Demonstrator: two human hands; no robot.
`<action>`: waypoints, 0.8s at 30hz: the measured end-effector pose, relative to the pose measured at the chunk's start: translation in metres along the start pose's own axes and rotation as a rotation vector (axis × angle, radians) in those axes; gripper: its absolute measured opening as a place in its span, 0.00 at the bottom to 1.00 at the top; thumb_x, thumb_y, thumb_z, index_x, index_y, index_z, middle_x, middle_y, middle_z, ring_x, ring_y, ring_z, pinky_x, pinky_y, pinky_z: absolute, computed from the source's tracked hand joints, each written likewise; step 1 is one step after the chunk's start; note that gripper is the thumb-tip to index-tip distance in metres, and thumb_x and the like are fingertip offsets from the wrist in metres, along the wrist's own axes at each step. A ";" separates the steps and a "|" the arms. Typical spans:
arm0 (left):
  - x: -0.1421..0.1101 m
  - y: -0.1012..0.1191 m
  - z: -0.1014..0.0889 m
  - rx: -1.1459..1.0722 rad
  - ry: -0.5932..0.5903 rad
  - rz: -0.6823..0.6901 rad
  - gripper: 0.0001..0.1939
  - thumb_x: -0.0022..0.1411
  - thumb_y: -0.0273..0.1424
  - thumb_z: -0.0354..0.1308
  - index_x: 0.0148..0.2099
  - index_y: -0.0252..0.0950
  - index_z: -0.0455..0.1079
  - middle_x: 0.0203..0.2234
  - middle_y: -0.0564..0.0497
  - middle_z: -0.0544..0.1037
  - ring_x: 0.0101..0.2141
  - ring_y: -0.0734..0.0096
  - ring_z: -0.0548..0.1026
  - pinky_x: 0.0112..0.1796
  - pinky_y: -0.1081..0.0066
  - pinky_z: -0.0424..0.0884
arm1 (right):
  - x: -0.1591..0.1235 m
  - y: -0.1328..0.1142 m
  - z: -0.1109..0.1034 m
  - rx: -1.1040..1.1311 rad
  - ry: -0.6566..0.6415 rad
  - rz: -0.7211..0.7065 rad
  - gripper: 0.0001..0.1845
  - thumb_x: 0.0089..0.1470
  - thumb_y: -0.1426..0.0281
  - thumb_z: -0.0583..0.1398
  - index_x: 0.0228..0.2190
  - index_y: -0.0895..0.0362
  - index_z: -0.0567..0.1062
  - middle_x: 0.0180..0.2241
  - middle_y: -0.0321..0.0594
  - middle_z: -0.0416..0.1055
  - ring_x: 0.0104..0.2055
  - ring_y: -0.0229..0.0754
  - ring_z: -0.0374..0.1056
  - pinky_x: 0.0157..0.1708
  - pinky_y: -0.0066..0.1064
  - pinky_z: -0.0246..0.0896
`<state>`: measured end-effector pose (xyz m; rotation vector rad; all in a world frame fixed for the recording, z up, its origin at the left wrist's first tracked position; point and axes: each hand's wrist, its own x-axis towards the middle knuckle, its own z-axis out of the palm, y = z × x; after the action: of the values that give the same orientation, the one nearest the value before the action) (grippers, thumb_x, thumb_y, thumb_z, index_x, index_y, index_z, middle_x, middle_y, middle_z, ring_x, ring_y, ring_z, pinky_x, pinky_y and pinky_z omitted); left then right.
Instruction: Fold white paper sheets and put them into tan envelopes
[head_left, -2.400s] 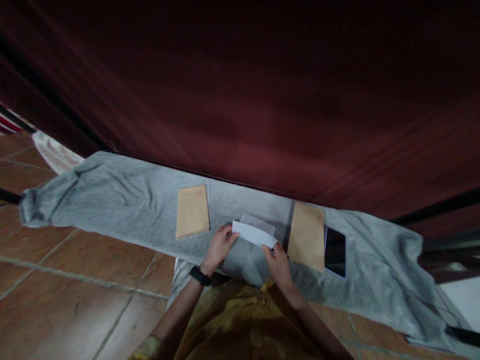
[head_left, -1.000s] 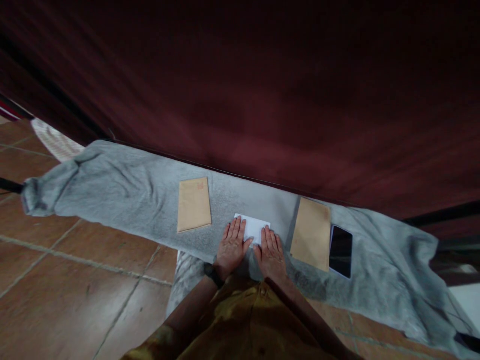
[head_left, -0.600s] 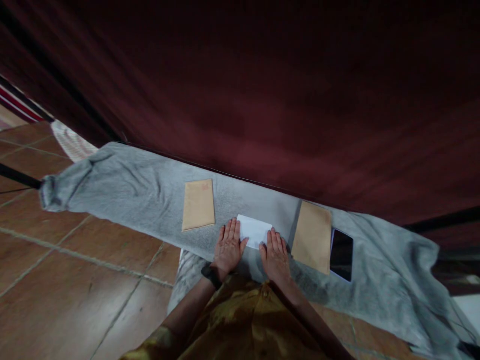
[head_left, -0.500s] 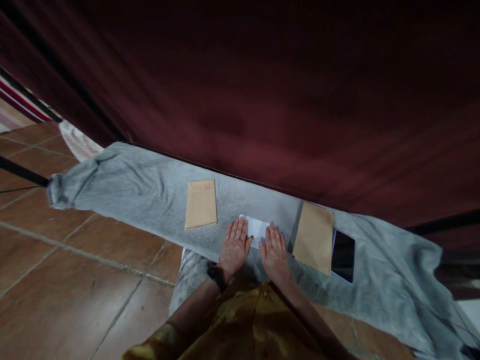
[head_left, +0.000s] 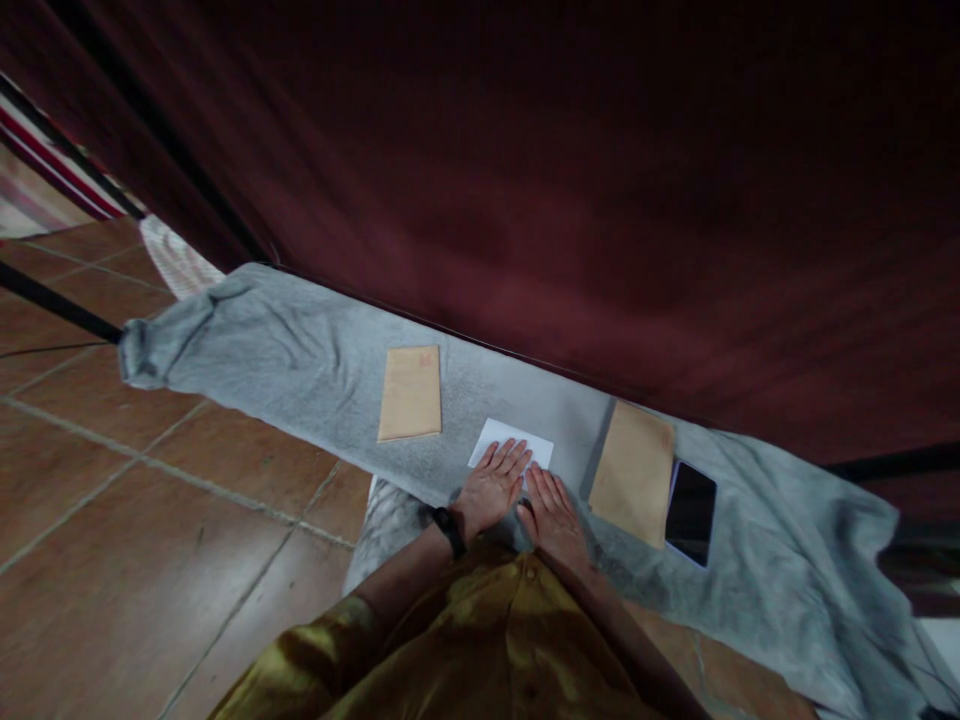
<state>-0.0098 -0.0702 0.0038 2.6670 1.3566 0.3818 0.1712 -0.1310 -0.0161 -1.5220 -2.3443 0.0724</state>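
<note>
A white sheet of paper lies on the grey cloth in front of me, its lower part covered by my hands. My left hand rests flat across the lower middle of the paper, fingers stretched out and palm down. Close beside it, my right hand lies palm down with fingers extended, its fingertips at the paper's lower right edge. The two hands almost touch. A dark band circles my left wrist. Neither hand grips anything.
A brown envelope lies left of the paper. To the right is a larger brown envelope, with a dark-screened phone beside it. Grey cloth covers the surface. A dark red fabric rises behind; tiled floor shows at left.
My left hand has moved right across the paper, closer to my right hand, uncovering the paper's left side. My right hand has slid slightly down toward me. The view has shifted a little.
</note>
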 end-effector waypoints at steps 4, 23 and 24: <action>0.008 -0.002 -0.005 -0.053 -0.055 0.085 0.25 0.74 0.34 0.45 0.71 0.43 0.59 0.71 0.51 0.59 0.71 0.62 0.53 0.70 0.55 0.45 | -0.024 0.003 -0.002 0.019 -0.024 -0.032 0.31 0.70 0.63 0.50 0.68 0.63 0.58 0.67 0.53 0.61 0.70 0.52 0.56 0.68 0.50 0.54; 0.053 0.005 0.004 -0.097 -0.098 0.099 0.25 0.77 0.39 0.41 0.71 0.45 0.59 0.70 0.55 0.59 0.71 0.61 0.52 0.69 0.48 0.41 | -0.027 0.009 0.000 0.072 -0.003 0.014 0.26 0.68 0.69 0.49 0.64 0.60 0.67 0.62 0.51 0.69 0.67 0.51 0.62 0.67 0.52 0.58; 0.055 0.005 0.005 -0.092 -0.099 0.098 0.25 0.77 0.39 0.41 0.71 0.45 0.59 0.70 0.55 0.59 0.71 0.61 0.52 0.69 0.48 0.41 | -0.027 0.008 -0.001 0.071 -0.001 0.017 0.26 0.68 0.69 0.49 0.64 0.60 0.67 0.62 0.51 0.69 0.67 0.51 0.62 0.67 0.51 0.58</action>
<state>0.0264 -0.0288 0.0096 2.6452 1.1562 0.3103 0.1885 -0.1517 -0.0245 -1.5078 -2.3048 0.1596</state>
